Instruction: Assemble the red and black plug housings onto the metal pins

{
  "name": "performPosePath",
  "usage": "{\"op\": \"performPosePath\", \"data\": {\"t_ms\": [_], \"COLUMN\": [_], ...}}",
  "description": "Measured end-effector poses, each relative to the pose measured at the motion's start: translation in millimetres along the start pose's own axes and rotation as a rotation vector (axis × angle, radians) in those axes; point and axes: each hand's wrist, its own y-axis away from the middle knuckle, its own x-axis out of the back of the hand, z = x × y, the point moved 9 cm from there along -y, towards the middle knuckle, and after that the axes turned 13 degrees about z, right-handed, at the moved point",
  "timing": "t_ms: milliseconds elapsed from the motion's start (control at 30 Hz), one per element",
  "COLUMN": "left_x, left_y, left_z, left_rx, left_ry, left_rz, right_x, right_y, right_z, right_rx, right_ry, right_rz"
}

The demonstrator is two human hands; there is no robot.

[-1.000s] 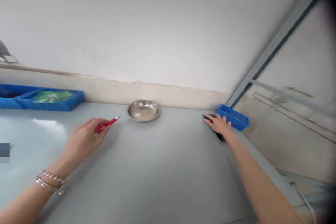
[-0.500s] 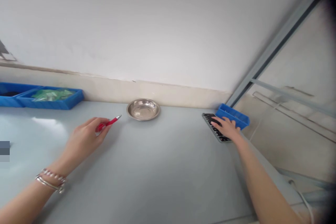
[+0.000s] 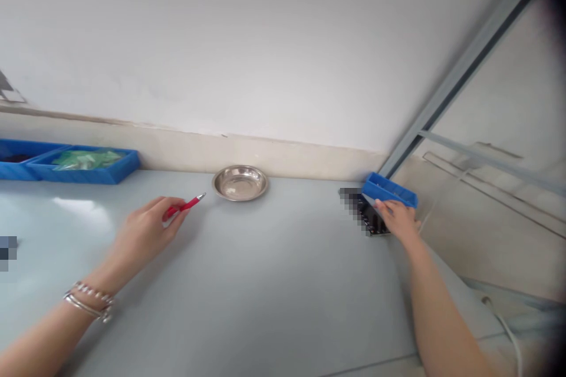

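My left hand [image 3: 144, 234] rests on the pale table [image 3: 265, 283] with its fingers closed round a red pen [image 3: 186, 206] whose silver tip points toward a round steel dish [image 3: 240, 182]. My right hand [image 3: 398, 218] reaches to the table's far right edge. Its fingers curl against the near side of a small blue bin [image 3: 389, 190], beside a dark flat device [image 3: 365, 215] that is partly pixelated. Whether the fingers grip the bin is unclear. A beaded bracelet [image 3: 88, 300] sits on my left wrist.
Two blue trays [image 3: 84, 166] stand at the back left against the wall, one holding green packets. A metal frame post [image 3: 460, 70] rises at the right corner. A cable [image 3: 504, 324] hangs beyond the table's right edge.
My right hand slid off the dark device to the right and now sits against the small blue bin. My left hand and the pen stayed put.
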Motion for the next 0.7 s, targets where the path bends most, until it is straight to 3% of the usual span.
{"op": "performPosePath", "data": {"t_ms": [200, 700], "left_x": [-0.8, -2.7], "left_y": [1, 0], "left_z": [1, -5], "left_rx": [0.008, 0.042], "left_ry": [-0.002, -0.015], "left_rz": [-0.015, -0.037], "right_x": [-5, -27], "right_y": [4, -5], "right_z": [-15, -30], "right_rx": [-0.066, 0.054], "right_ry": [-0.081, -0.13], "right_rz": [-0.049, -0.117]}}
